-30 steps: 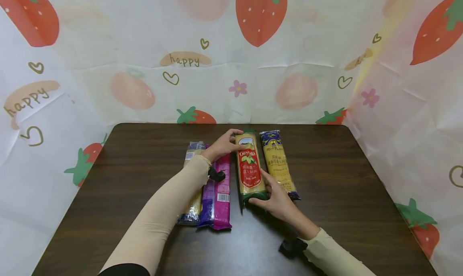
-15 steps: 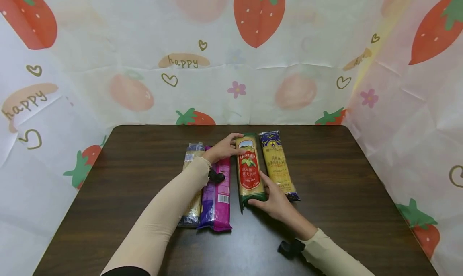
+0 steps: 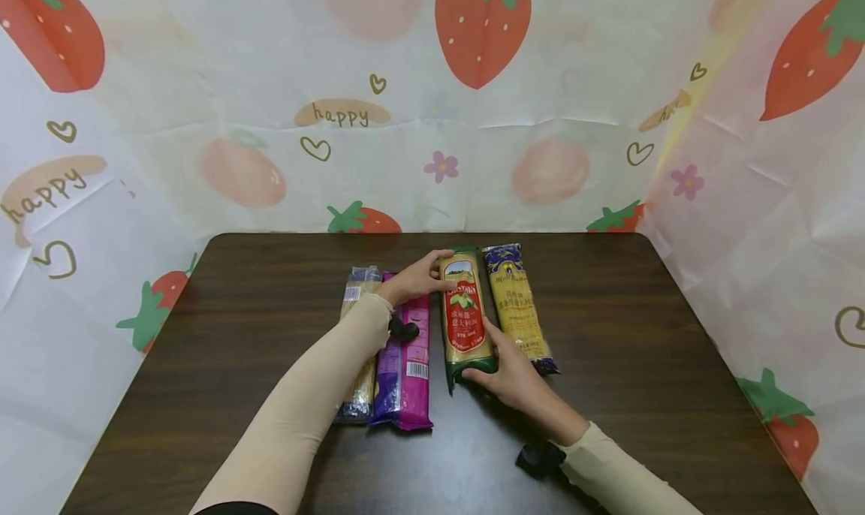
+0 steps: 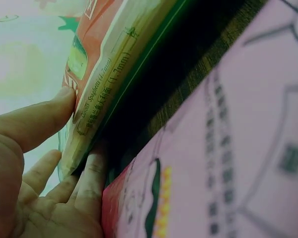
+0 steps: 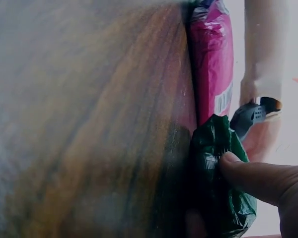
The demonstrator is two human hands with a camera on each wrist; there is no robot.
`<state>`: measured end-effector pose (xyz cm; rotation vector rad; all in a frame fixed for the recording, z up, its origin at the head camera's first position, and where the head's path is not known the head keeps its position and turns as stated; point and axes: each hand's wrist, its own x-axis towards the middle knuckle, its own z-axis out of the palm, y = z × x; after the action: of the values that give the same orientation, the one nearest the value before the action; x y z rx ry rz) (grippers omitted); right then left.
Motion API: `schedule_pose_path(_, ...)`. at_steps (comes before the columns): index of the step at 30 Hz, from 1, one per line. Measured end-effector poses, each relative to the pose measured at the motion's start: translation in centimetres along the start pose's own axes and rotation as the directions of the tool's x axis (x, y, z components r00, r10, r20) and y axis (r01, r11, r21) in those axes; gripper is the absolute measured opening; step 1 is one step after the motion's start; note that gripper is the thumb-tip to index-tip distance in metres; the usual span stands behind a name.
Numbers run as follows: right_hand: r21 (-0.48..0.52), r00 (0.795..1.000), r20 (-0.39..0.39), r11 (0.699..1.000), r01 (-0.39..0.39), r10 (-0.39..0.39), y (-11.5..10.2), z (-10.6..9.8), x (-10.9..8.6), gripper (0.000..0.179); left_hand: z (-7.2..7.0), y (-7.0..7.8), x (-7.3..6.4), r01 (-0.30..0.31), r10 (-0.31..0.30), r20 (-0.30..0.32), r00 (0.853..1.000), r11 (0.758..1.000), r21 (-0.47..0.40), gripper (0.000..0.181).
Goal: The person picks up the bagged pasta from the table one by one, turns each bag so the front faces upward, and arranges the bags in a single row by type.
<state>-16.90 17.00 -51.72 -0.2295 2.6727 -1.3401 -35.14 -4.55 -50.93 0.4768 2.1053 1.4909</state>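
A green-ended spaghetti packet [image 3: 465,312] with a red oval label lies between my hands in the head view. My left hand [image 3: 417,278] grips its far end; the left wrist view shows the thumb [image 4: 54,111] on the label side and fingers reaching beneath. At the near end, my right hand [image 3: 513,372] holds the packet, its thumb [image 5: 253,173] pressed on the green wrapper [image 5: 221,163] in the right wrist view. Most of the right fingers are hidden there. Under the left wrist lies a pink and purple packet [image 3: 414,372], partly covered by the arm.
A yellow pasta packet [image 3: 516,301] with blue ends lies just right of the held one. Left of the pink packet is a clear, pale packet [image 3: 361,395]. All rest on a dark wooden table [image 3: 642,335], backed by a strawberry-print sheet [image 3: 473,162].
The held spaghetti packet and both hands stay in nearly the same place. The whole head view shifts slightly; the other packets have not moved on the table.
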Motion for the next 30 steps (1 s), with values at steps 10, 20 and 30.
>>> schedule_pose_path(10,-0.135,1.000,0.000,0.991,-0.015,0.015,-0.4,-0.1,-0.1,0.103,0.2,0.3,-0.4,0.011,-0.011,-0.015,1.000,0.999,0.049,0.079)
schedule_pose_path(20,-0.179,1.000,0.009,0.984,-0.020,0.022,-0.9,0.1,-0.4,0.100,0.6,0.6,-0.6,0.040,-0.034,-0.045,0.998,0.988,0.149,0.076)
schedule_pose_path(30,-0.281,0.998,-0.027,0.959,0.047,-0.057,-1.0,0.1,-0.8,0.092,1.2,2.2,-1.9,0.011,0.007,-0.042,0.999,0.916,0.400,0.069)
